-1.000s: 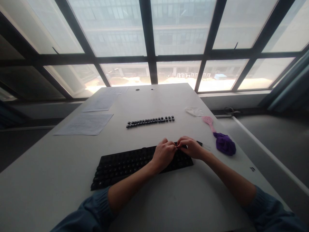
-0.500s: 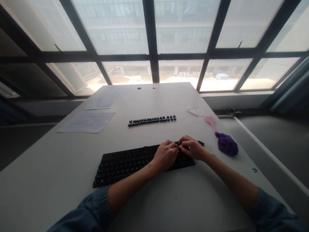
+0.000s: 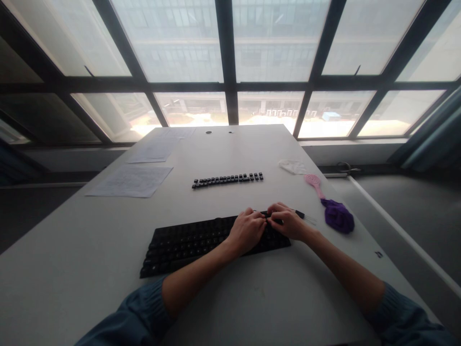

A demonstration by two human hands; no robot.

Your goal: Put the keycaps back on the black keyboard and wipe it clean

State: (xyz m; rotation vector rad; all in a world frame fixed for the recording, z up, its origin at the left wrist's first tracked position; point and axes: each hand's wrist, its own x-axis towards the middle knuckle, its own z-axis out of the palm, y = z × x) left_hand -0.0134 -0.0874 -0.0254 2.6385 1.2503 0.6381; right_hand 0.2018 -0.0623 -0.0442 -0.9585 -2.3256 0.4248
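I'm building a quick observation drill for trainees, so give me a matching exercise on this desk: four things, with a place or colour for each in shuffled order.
Things
1. Keyboard
2. Loose keys
3. Papers
4. Cloth

Places and colours
A. Lying flat on the left side of the table
B. Purple, near the right edge
C. Under the left hand and right hand
D. Black, lined up in rows beyond the hands

Right pairs: 1-C, 2-D, 3-A, 4-B
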